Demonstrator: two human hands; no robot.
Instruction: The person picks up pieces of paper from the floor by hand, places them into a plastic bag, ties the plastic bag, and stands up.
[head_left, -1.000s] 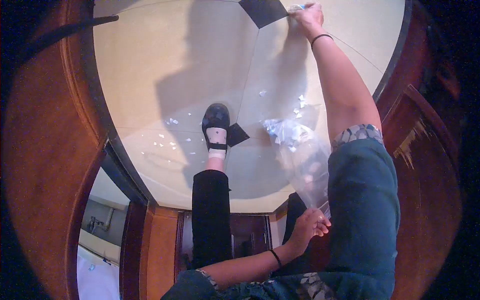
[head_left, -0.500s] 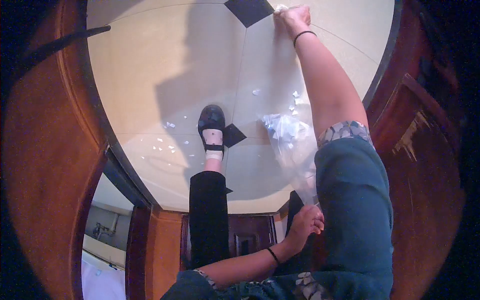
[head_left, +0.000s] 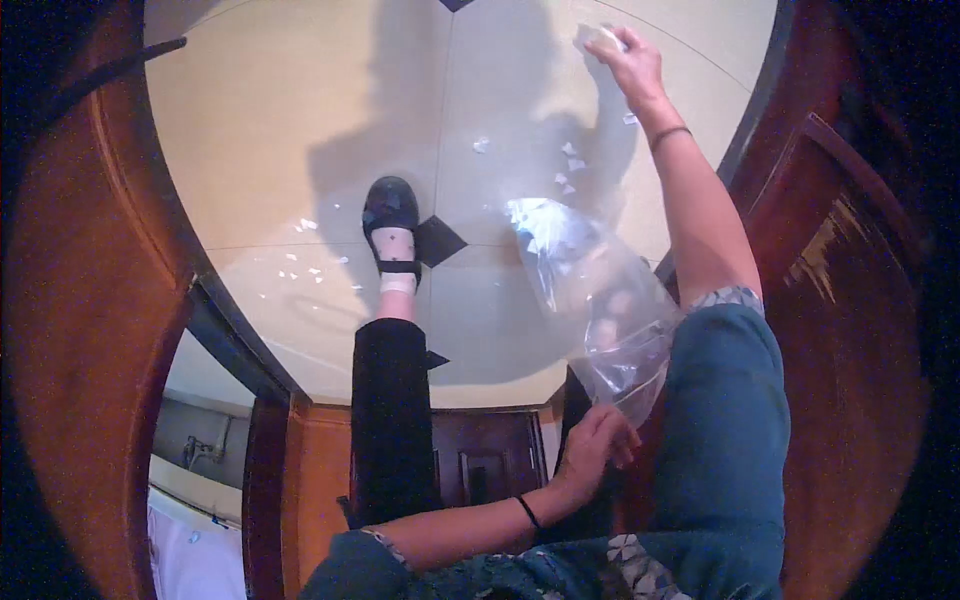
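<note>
A clear plastic bag [head_left: 625, 310] with pale scraps inside hangs slanting over the floor. Its upper edge is pinched in my left hand [head_left: 597, 440], low in the view beside my knee. Far out at the upper right, my right hand [head_left: 635, 68] holds a crumpled whitish piece [head_left: 603, 40] between thumb and fingers, just above the tiles. Several white scraps [head_left: 567, 165] lie on the floor between that hand and the bag. More small scraps [head_left: 305, 225] are scattered left of my black shoe [head_left: 390, 205].
Pale floor tiles [head_left: 260, 130] with dark diamond insets [head_left: 440, 241] spread ahead. Brown wooden panels [head_left: 70, 300] stand at the left, and a scratched wooden panel [head_left: 830, 250] at the right. A dark curved bar [head_left: 130, 62] juts in at upper left. Pipes [head_left: 205, 450] show through an opening.
My right hand has lifted the whitish piece from near the dark tile and moved right. The bag looks wider, its lower part bulging beside my left hand. The view has shifted slightly.
</note>
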